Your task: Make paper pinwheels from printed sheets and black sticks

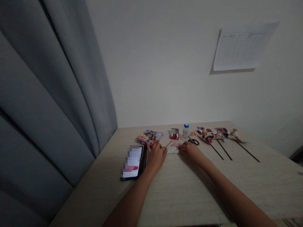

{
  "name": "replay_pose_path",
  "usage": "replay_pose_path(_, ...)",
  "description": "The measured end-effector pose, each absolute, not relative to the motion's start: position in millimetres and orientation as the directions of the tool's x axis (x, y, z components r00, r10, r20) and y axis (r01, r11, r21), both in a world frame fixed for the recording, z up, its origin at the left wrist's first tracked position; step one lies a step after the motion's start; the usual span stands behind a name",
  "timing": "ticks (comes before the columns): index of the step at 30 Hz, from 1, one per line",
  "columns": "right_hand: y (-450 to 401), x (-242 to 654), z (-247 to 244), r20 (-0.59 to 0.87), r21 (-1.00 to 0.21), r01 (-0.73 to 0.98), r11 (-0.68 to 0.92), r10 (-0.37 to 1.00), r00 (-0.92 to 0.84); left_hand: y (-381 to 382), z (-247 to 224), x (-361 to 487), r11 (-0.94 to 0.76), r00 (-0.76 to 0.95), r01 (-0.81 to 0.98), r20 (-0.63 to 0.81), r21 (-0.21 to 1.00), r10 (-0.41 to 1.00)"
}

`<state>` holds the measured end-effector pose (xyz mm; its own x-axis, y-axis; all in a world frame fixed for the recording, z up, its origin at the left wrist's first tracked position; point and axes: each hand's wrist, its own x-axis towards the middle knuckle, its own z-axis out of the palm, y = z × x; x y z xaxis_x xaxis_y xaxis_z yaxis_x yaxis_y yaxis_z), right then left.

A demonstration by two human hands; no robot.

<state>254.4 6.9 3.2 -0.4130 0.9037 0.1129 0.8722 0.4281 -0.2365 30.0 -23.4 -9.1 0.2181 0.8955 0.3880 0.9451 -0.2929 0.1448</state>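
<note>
A paper sheet (172,147) lies between the half-curled left hand (156,156) and pinching right hand (190,152).

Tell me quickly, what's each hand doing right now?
Left hand: loosely open, holding nothing.
Right hand: fingertips on the red-and-white printed paper; grip cannot be told.

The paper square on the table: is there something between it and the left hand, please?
Nothing visible stands there. The left hand is near the paper square, with only the table showing between them. The right hand is at the square's other side, and the scissors lie beyond that hand.
</note>
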Motion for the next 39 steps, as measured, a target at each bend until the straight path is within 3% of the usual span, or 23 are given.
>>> replay_pose_path(39, 2.7, 246.8, 2.3, 0.078, -0.127, 0.916, 0.380, 0.925, -0.373, -22.5, -12.2, 27.9, -0.306, 0.218, 0.937, 0.407, 0.166, 0.887)
